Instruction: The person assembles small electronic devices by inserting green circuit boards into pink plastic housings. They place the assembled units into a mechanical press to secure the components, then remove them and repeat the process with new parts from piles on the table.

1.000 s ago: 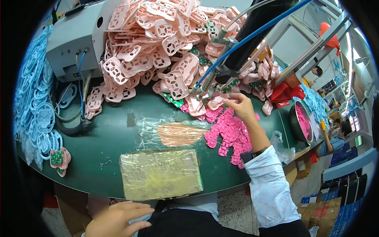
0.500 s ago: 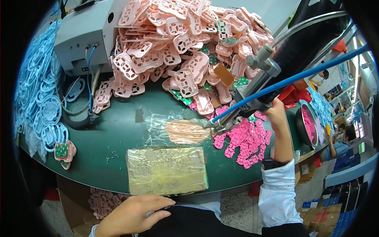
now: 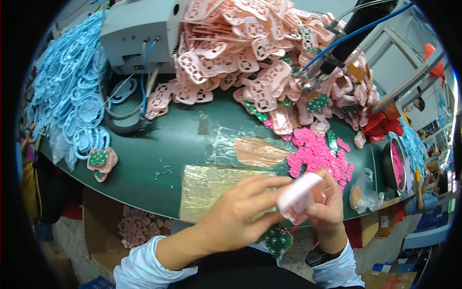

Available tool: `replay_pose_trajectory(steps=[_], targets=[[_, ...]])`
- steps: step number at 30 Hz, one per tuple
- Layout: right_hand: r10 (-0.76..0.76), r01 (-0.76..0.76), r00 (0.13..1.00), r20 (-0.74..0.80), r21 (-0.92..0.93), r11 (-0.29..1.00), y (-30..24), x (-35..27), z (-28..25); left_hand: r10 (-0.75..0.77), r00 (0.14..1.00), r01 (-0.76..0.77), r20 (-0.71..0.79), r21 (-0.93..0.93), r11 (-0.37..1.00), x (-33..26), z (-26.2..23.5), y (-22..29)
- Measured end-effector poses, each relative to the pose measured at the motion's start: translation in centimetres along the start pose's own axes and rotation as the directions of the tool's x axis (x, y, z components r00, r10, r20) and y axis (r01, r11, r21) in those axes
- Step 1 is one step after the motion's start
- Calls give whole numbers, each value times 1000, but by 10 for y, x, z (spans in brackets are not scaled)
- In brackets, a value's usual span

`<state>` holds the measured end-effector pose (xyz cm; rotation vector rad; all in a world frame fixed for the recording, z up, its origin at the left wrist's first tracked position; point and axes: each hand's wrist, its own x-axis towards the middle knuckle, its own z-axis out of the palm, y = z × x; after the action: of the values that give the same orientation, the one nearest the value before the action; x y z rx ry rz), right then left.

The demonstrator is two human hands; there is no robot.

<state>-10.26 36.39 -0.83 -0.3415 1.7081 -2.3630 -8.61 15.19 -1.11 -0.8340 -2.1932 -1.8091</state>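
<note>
Both hands, left hand point(image 3: 236, 216) and right hand point(image 3: 327, 209), have fingers clamped on a pale pink plastic piece point(image 3: 299, 196) above the yellow packet point(image 3: 207, 190).

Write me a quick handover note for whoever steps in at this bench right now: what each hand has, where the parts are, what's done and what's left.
Left hand and right hand are together above the near edge of the green table, both gripping one pale pink plastic piece.
A green circuit board shows just below the hands; whether a hand holds it is unclear.
Parts: big pile of pale pink pieces at the back, small bright pink pads right of centre, blue pieces heaped on the left.
Done: one pink piece with a green board lies at the left edge.
Left: the large pink pile appears unworked.
</note>
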Motion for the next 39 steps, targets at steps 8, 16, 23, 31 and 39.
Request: replay_pose_trajectory(steps=[8,16,23,31,39], targets=[[-52,73,997,63,-397,915,13,5,38,-456,886,319,-85,-600,733,-40,0,14],[147,-124,982,120,-177,976,6,20,56,-532,835,437,-139,-417,797,-48,-4,8],[203,-191,969,139,-94,977,13,23,66,-481,836,408,-262,-289,866,-47,-4,18],[188,-179,974,126,-76,981,19,24,60,-252,893,260,-373,-29,965,-49,8,9],[264,-258,962,70,-80,963,8,23,75,-198,892,241,-407,57,969,-45,7,7]])
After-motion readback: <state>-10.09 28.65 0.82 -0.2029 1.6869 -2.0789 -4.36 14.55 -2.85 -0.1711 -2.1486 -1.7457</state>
